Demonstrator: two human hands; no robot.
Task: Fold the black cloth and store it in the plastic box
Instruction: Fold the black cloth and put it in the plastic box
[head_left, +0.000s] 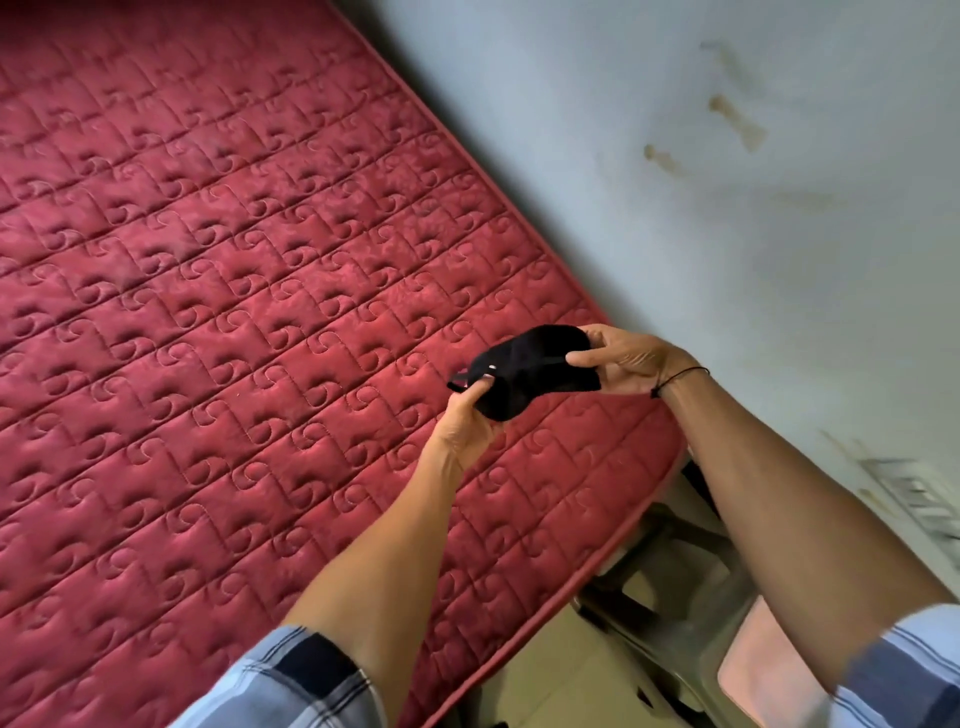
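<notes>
A small black cloth (524, 371) hangs in the air above the right edge of a red quilted mattress (218, 291), bunched into a compact shape. My left hand (467, 423) pinches its lower left end from below. My right hand (626, 358) grips its upper right end, thumb on top. A thin black cord circles my right wrist. No plastic box can be clearly made out in this view.
A pale blue wall (727, 182) with brown stains runs along the mattress's right side. Below my right arm stands a grey plastic stool or frame (670, 566) on a light floor, with a pale translucent object (753, 670) at the bottom right.
</notes>
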